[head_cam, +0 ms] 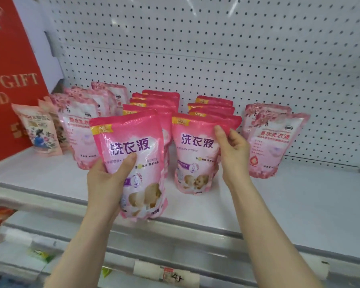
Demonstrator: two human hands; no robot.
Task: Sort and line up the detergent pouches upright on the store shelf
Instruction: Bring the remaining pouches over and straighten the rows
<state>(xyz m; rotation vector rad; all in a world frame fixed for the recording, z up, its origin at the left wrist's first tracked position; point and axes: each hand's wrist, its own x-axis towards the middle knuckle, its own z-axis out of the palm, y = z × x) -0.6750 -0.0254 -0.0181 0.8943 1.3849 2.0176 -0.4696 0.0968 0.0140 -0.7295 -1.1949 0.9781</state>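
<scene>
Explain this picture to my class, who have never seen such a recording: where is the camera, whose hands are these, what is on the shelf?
No machine here: a person wears one camera on the head, looking down at their own bare hands. The left hand grips a pink pouch at the front edge of the shelf. The right hand pinches the top of a standing pouch heading a row. Paler pouches stand at both sides; a red box is far left.

We stand in a shop: a shelf (279, 204) backed by pegboard (237, 48), rows of identical detergent pouches (195, 146), and seemingly a price label (170, 274) on its front edge.
</scene>
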